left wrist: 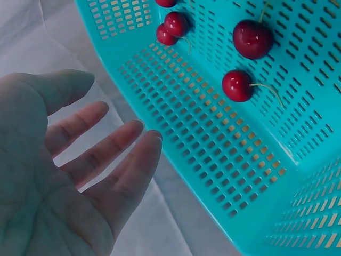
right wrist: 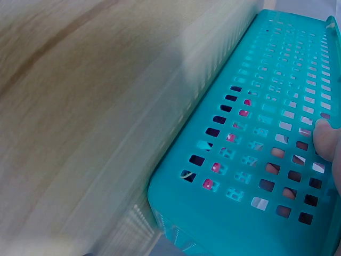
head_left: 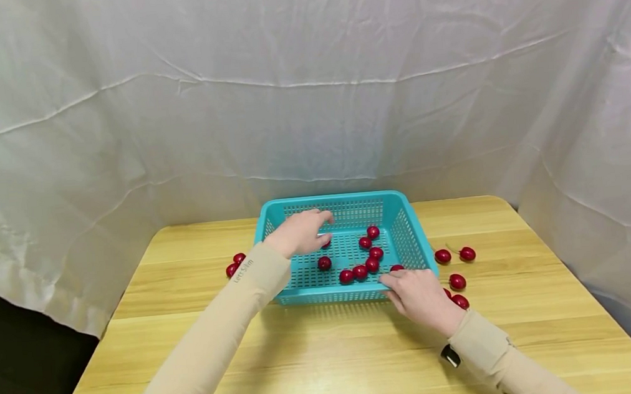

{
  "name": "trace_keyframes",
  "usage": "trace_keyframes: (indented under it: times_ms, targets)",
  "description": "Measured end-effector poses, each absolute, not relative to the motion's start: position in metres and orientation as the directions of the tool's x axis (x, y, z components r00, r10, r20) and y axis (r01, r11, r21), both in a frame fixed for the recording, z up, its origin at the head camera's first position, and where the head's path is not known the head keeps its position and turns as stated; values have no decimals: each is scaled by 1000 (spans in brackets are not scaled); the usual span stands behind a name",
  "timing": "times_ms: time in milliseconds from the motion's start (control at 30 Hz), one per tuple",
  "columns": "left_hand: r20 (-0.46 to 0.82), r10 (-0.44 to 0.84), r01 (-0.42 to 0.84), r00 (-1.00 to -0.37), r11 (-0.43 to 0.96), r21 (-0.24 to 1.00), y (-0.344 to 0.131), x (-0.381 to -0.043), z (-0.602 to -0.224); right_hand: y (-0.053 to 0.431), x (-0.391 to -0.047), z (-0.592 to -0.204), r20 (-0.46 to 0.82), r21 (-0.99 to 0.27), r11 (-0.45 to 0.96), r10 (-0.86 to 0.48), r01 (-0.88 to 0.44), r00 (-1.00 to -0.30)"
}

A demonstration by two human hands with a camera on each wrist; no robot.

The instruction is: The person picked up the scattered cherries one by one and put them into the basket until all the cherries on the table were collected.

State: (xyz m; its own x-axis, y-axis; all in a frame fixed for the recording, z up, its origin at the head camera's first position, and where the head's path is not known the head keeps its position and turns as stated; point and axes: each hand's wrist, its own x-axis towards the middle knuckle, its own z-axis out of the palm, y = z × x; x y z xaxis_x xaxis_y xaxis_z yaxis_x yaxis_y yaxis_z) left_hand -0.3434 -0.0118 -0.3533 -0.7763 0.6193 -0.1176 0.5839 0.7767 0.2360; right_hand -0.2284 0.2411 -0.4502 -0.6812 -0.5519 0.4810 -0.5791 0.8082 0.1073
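A turquoise plastic basket [head_left: 324, 291] with slotted walls stands on the table, several red cherries [head_left: 360, 272] scattered over its floor. My left hand [head_left: 303, 230] is above the basket's left part, fingers loosely spread and holding nothing. In the left wrist view a cherry [left wrist: 237, 86] with a curved stem lies inside, apart from the fingertips [left wrist: 152, 141]. At the front right, my right hand [head_left: 418, 295] grips the basket's rim. Its thumb [right wrist: 326, 140] presses the outer wall in the right wrist view, and its other fingers show through the holes from inside.
Several loose cherries [head_left: 457, 282] lie on the wooden table [head_left: 329, 358] right of the basket. More cherries [head_left: 232, 270] sit at its left, partly behind the left sleeve. A pale cloth [head_left: 315, 128] hangs behind the table and along both sides.
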Motion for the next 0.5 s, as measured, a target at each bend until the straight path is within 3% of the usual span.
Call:
trace_keyframes:
  times_ms: [500]
  targets:
    - [-117,598,558,-793,790,255,-21,-344,-354,240,-231,-450,482,121,802,-563,-586,-671]
